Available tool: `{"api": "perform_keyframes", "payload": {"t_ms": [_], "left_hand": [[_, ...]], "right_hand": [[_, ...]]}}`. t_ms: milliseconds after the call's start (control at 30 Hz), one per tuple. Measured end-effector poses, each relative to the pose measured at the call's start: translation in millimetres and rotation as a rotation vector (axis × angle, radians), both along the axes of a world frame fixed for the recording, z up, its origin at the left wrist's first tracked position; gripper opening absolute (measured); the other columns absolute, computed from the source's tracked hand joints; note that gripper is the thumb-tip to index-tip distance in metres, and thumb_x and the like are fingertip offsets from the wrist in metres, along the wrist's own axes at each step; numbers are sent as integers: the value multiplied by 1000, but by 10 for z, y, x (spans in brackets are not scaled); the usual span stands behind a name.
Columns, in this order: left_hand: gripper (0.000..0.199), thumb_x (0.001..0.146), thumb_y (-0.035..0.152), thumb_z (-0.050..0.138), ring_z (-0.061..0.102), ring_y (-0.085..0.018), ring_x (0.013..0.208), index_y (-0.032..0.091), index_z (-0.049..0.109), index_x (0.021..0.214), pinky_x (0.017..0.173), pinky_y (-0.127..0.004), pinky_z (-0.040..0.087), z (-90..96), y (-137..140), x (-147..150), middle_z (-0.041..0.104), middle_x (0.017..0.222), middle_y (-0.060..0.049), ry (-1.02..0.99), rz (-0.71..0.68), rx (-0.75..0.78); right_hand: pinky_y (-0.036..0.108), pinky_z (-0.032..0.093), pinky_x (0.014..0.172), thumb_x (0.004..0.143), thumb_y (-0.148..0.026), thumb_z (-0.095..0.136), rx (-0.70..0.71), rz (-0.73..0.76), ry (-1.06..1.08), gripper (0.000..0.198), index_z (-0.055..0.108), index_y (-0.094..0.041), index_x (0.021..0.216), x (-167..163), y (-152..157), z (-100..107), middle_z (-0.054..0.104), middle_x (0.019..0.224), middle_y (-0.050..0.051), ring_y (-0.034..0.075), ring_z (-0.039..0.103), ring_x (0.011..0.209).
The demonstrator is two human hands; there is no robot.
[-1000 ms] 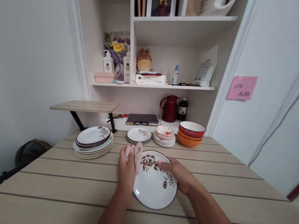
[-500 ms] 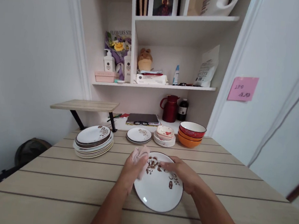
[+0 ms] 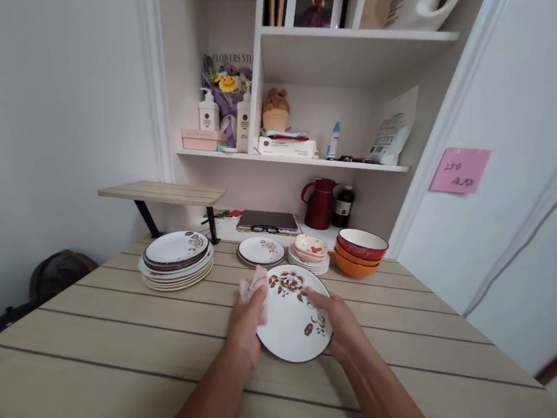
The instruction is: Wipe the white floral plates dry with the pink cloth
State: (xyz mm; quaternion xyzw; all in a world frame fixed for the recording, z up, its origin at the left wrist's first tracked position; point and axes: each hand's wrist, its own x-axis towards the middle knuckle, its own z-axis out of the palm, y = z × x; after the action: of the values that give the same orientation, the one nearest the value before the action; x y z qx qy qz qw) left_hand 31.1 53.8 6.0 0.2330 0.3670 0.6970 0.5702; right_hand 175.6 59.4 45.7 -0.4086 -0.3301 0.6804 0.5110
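My left hand (image 3: 245, 329) pinches a pink cloth (image 3: 250, 286) at the left edge of a flowered plate (image 3: 288, 327); my right hand (image 3: 342, 325) clasps its right edge, thumb on top.

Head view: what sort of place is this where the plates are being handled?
Most likely a room in a home: a planked table stands before white shelves that hold a plush toy and a framed picture. Which room, I cannot tell.

Left grip (image 3: 246, 328) and right grip (image 3: 342, 325) curled, thumbs (image 3: 317, 298) uppermost
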Motion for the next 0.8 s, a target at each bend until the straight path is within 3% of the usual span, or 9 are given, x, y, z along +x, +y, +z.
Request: {"api": "perform_keyframes", "payload": {"t_ms": [167,300,500,633,800], "left_hand": [[51,74,41,71,70,-21,88,23,57,119,70,-30,56,-29,-59,130,70,111,-9,-36,-17,-45],[49,74,39,71,69,-21,91,24,58,119,70,-30,57,6,-88,148,69,115,-8,-58,-25,-42],[45,71,31,73,68,-23,94,18,60,112,79,-33,56,155,-72,-52,70,109,-10,-75,75,-46],[48,65,34,78,69,-22,86,17,62,108,77,-31,55,259,-109,-127,72,100,-9,118,83,95],[49,64,35,79,67,-17,77,16,64,106,70,-25,53,261,-132,-211,73,92,-9,372,48,90]], "right_hand": [[37,59,66,74,-22,68,46,-203,123,37,63,-11,108,-85,43,-63,77,81,11,24,72,69],[36,59,70,75,-22,67,32,-222,192,33,63,-10,107,-129,58,-123,77,85,11,24,72,74],[33,58,67,75,-22,69,27,-22,116,38,63,-13,111,-171,-56,-43,76,94,11,22,71,75],[34,57,70,71,-20,73,116,143,103,45,62,-15,114,27,-50,64,75,96,11,23,71,78],[36,57,68,67,-13,72,134,225,48,51,59,-18,116,178,-18,90,75,89,8,22,70,72]]}}
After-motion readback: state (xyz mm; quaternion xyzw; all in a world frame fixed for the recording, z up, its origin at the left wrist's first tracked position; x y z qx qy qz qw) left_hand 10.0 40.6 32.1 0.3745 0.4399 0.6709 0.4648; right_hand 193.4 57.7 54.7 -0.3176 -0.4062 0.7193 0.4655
